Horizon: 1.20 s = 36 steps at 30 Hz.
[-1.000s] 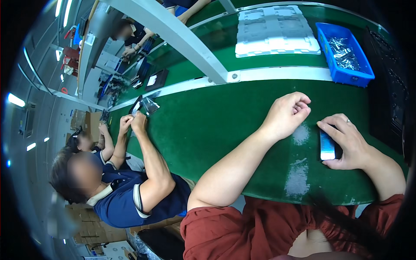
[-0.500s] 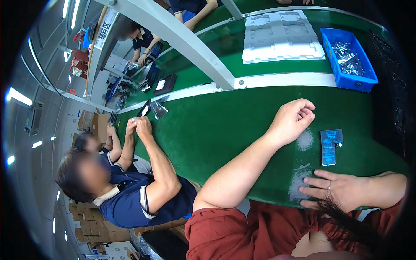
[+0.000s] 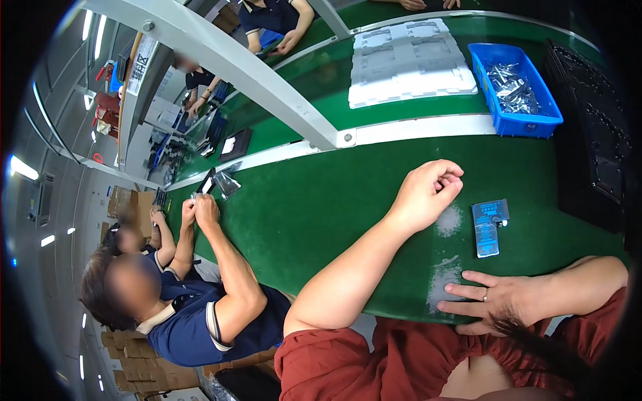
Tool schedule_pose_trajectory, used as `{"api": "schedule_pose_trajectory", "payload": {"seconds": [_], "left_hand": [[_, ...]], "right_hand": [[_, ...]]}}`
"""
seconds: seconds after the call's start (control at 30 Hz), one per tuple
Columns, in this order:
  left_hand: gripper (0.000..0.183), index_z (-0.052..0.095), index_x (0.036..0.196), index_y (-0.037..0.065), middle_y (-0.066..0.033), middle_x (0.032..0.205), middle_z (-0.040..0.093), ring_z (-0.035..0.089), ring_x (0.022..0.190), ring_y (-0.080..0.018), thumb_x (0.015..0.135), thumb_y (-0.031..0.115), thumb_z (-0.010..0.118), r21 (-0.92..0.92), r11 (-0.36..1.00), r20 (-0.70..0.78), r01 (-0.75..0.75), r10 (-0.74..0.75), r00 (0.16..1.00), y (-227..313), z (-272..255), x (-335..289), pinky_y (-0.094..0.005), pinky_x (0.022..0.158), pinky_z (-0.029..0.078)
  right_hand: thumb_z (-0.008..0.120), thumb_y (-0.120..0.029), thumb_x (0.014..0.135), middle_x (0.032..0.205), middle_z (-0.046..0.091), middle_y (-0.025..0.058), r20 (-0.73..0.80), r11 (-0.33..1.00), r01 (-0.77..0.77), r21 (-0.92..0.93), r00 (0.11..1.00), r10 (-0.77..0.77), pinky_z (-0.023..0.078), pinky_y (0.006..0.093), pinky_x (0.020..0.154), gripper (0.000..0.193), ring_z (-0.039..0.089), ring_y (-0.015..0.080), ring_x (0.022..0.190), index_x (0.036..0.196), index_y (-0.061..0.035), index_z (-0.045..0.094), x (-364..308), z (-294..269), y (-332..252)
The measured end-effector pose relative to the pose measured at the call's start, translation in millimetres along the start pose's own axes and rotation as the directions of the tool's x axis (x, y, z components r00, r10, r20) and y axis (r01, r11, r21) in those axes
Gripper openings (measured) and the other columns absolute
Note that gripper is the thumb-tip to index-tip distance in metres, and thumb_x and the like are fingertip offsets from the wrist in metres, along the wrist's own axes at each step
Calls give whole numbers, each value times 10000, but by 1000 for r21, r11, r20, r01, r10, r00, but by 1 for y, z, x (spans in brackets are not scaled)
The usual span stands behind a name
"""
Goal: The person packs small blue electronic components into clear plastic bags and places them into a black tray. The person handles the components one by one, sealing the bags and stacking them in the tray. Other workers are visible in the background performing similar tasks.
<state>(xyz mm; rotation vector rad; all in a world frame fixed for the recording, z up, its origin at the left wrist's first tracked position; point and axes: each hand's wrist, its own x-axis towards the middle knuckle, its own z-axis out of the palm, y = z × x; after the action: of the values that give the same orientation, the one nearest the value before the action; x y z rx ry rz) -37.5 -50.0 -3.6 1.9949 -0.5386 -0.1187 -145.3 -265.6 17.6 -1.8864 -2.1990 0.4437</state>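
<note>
A flat black phone battery (image 3: 487, 235) with blue print and a notched side lies on the green mat (image 3: 321, 220). My left hand (image 3: 428, 192) rests on the mat to its left and a little beyond it. Its fingers are loosely curled in, and nothing shows in them. On the near side of the battery, my right hand (image 3: 498, 299) lies palm down with fingers spread, a ring on one finger. Its fingertips reach a whitish worn patch (image 3: 443, 284) near the mat's front edge. Neither hand touches the battery.
A blue bin (image 3: 528, 124) of small metal parts stands at the back right, by stacked black trays (image 3: 588, 134). White moulded trays (image 3: 411, 63) lie beyond the pale rail (image 3: 414, 129). A co-worker (image 3: 221, 294) sits at the left, hands over small items. A slanted metal post (image 3: 267, 87) crosses above.
The whole view has shifted, so most of the bench appears farther left. My left hand has come slightly nearer to me, still curled. My right hand stays spread on the mat; the battery is unmoved.
</note>
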Motion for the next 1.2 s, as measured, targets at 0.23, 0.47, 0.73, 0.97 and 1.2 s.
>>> {"api": "schedule_pose_trajectory", "payload": {"seconds": [0.23,0.47,0.73,0.97,1.2], "left_hand": [[188,655,1021,34,-62,930,669,623,795,-117,848,107,648,6,1000,15,-5,5,1000,4,1,0,-258,716,510],[187,658,1020,37,-66,940,669,631,821,-127,847,108,652,16,1000,14,-23,23,1000,3,0,-1,-263,727,509],[187,657,1020,34,-67,945,672,635,830,-128,848,107,653,23,999,15,-28,28,1000,3,1,-1,-266,725,509],[190,657,1024,33,-64,938,673,634,824,-128,851,110,651,16,1000,23,-16,16,1000,3,0,-1,-265,721,507],[200,652,1034,27,-68,938,669,628,824,-128,852,110,648,11,1000,20,-3,3,1000,6,0,-1,-263,734,503]], "right_hand": [[465,-333,883,1501,272,201,-72,998,-5,55,997,9,208,592,1121,401,242,409,1399,1213,-135,577,-1,10,1],[467,-343,881,1510,256,191,-50,999,-1,52,999,3,197,579,1131,426,234,406,1403,1247,-145,558,-1,5,2],[486,-351,859,1512,244,201,-35,998,3,60,999,-1,192,582,1132,465,224,405,1408,1273,-150,545,-1,5,2],[498,-329,857,1514,241,203,-57,996,8,91,998,-3,190,586,1132,456,218,408,1410,1271,-143,548,-2,6,4],[485,-315,872,1516,230,217,-48,995,17,94,999,-13,178,585,1136,448,204,409,1415,1279,-139,545,-1,5,4]]}}
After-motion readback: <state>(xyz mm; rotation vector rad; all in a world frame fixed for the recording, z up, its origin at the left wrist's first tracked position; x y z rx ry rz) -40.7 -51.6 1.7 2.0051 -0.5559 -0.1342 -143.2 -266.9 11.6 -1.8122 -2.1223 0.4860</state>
